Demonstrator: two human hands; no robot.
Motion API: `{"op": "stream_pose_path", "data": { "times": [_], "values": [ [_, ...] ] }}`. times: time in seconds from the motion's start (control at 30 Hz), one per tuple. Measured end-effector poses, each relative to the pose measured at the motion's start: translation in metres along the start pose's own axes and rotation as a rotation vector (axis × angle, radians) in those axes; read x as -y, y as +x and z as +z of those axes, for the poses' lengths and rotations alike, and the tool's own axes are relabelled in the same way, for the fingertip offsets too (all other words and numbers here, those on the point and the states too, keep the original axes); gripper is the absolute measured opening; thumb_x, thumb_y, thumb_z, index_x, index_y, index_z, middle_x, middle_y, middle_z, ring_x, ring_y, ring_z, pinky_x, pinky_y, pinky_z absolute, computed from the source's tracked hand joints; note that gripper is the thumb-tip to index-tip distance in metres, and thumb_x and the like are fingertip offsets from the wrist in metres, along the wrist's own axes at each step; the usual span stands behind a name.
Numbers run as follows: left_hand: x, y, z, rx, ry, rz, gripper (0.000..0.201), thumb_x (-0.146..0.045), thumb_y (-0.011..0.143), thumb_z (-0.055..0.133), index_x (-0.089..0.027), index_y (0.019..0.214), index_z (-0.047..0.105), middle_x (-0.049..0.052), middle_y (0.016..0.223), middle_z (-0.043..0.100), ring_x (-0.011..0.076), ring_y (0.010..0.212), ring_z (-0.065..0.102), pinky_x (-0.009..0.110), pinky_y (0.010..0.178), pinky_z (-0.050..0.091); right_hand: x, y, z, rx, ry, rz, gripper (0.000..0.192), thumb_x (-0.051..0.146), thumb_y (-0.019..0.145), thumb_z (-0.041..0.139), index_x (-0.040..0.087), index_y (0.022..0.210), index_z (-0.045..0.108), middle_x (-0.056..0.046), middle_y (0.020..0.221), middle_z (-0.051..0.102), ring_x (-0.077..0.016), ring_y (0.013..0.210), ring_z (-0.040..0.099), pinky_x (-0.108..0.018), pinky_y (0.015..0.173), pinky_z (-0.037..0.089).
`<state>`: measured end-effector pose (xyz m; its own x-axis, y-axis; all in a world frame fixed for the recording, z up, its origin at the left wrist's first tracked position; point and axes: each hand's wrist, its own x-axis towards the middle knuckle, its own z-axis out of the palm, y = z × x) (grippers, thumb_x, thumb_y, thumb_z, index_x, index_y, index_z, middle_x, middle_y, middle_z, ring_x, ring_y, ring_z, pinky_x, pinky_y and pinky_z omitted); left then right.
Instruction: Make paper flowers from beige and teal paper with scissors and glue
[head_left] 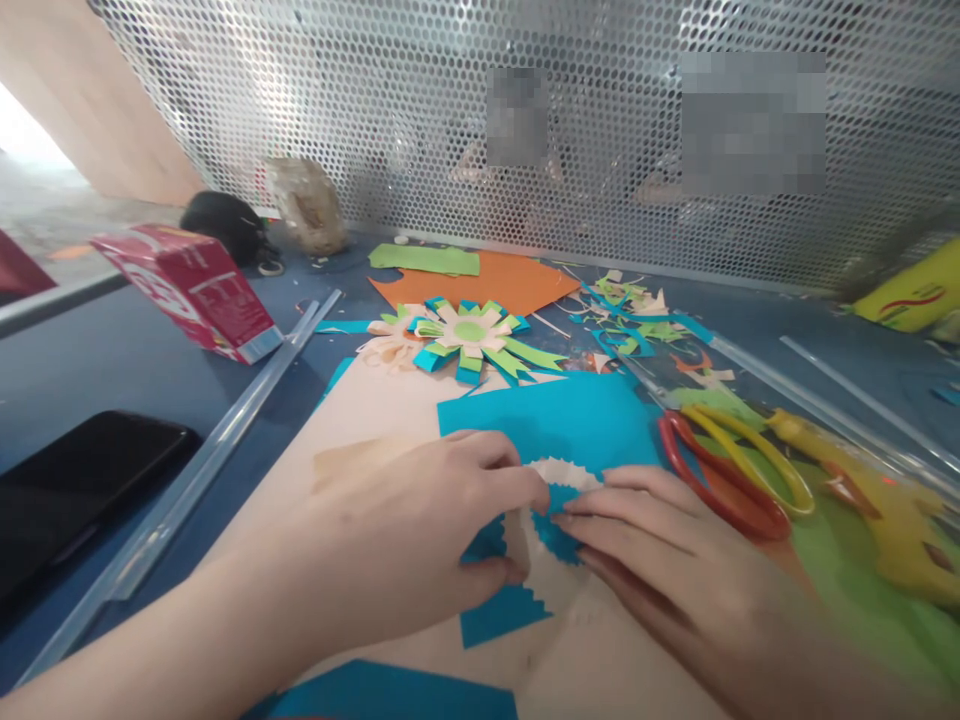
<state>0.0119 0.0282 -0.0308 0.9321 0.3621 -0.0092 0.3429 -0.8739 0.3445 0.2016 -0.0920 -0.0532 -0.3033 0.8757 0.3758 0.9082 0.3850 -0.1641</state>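
Observation:
My left hand (442,500) curls over a cream paper piece with zigzag edges (517,545), its thumb and index finger pinching it. My right hand (675,550) lies with stretched fingers, their tips pressing on a blue zigzag-cut paper (555,540). A cream zigzag strip (566,473) curves between the two hands. Under them are a large cream sheet (300,530) and a blue sheet (555,415). Beyond the hands lies a paper rosette (471,335) in blue, green and cream, with ribbon tails.
Scissors with red and yellow handles (724,480) and a yellow glue gun (885,510) lie at right. Glue sticks (217,450), a phone (90,490) and a tilted pink carton (191,290) are at left. Paper scraps (630,300) lie before a perforated metal panel (420,120).

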Motion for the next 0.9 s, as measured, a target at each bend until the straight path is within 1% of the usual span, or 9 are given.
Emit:
{"op": "stream_pose_path", "data": {
  "times": [0.13,0.3,0.4,0.47,0.6,0.67,0.77,0.83,0.9],
  "values": [
    [0.001,0.001,0.002,0.015,-0.01,-0.006,0.024,-0.024,0.073,0.06,-0.032,0.096,0.058,-0.004,0.095,0.059,0.0126,0.07,0.057,0.022,0.05,0.032,-0.001,-0.002,-0.001,-0.011,0.007,0.001,0.025,0.017,0.087,0.046,0.021,0.102,0.066,-0.002,0.1,0.07,-0.0179,0.095,0.06,-0.03,0.081,0.054],
    [0.002,0.001,0.002,0.015,-0.062,0.001,0.017,-0.022,0.072,0.06,-0.032,0.085,0.059,-0.007,0.094,0.058,0.0113,0.071,0.057,0.023,0.049,0.027,0.0,-0.002,-0.001,0.022,-0.002,-0.023,0.027,0.017,0.088,0.044,0.02,0.103,0.066,-0.002,0.101,0.07,-0.0177,0.095,0.061,-0.03,0.081,0.054],
    [0.002,0.001,0.002,0.015,-0.053,0.005,0.016,-0.021,0.072,0.06,-0.032,0.084,0.059,-0.007,0.094,0.058,0.0108,0.069,0.057,0.023,0.047,0.026,0.001,-0.001,-0.002,-0.015,-0.019,-0.036,0.026,0.017,0.088,0.045,0.021,0.102,0.066,-0.002,0.1,0.07,-0.0176,0.096,0.061,-0.03,0.082,0.053],
    [0.002,0.0,0.003,0.016,-0.023,-0.003,0.02,-0.023,0.072,0.061,-0.031,0.089,0.058,-0.005,0.095,0.059,0.0119,0.071,0.058,0.023,0.047,0.027,0.0,-0.001,-0.004,-0.072,-0.043,-0.029,0.024,0.017,0.088,0.045,0.021,0.101,0.065,-0.004,0.098,0.07,-0.0185,0.096,0.061,-0.032,0.085,0.052],
    [0.0,-0.001,0.0,-0.008,0.007,-0.085,0.032,-0.031,0.071,0.062,-0.028,0.101,0.053,-0.001,0.095,0.061,0.0164,0.076,0.059,0.022,0.05,0.034,-0.007,-0.004,-0.009,-0.243,-0.13,0.137,0.016,0.017,0.085,0.05,0.023,0.093,0.063,-0.006,0.098,0.066,-0.0212,0.096,0.06,-0.037,0.087,0.049],
    [-0.002,-0.001,-0.005,0.011,-0.006,-0.108,0.028,-0.032,0.073,0.06,-0.027,0.1,0.052,-0.001,0.092,0.062,0.0157,0.073,0.059,0.022,0.053,0.037,-0.011,-0.005,-0.009,-0.275,-0.149,0.213,0.016,0.017,0.084,0.052,0.025,0.095,0.062,-0.006,0.101,0.064,-0.022,0.098,0.059,-0.039,0.088,0.048],
    [-0.003,0.001,-0.011,-0.01,-0.029,-0.059,0.018,-0.027,0.08,0.052,-0.025,0.098,0.054,0.001,0.094,0.062,0.0137,0.074,0.059,0.022,0.059,0.042,-0.014,-0.005,-0.005,-0.225,-0.1,0.232,0.016,0.019,0.086,0.05,0.025,0.096,0.061,-0.005,0.1,0.064,-0.0211,0.096,0.059,-0.039,0.085,0.049],
    [-0.002,0.003,-0.011,-0.075,-0.029,0.027,0.016,-0.023,0.084,0.048,-0.024,0.097,0.057,0.002,0.096,0.061,0.0141,0.082,0.058,0.022,0.067,0.043,-0.013,-0.004,-0.002,-0.166,-0.041,0.232,0.015,0.019,0.087,0.049,0.024,0.092,0.062,-0.004,0.095,0.064,-0.0199,0.092,0.059,-0.037,0.083,0.049],
    [0.0,0.005,-0.008,-0.147,-0.01,0.106,0.017,-0.02,0.085,0.046,-0.024,0.095,0.06,0.002,0.097,0.06,0.0143,0.087,0.057,0.022,0.07,0.043,-0.01,-0.002,0.001,-0.131,0.02,0.215,0.014,0.017,0.086,0.05,0.022,0.088,0.063,-0.004,0.09,0.064,-0.0191,0.09,0.058,-0.036,0.081,0.05]
  ]
}}
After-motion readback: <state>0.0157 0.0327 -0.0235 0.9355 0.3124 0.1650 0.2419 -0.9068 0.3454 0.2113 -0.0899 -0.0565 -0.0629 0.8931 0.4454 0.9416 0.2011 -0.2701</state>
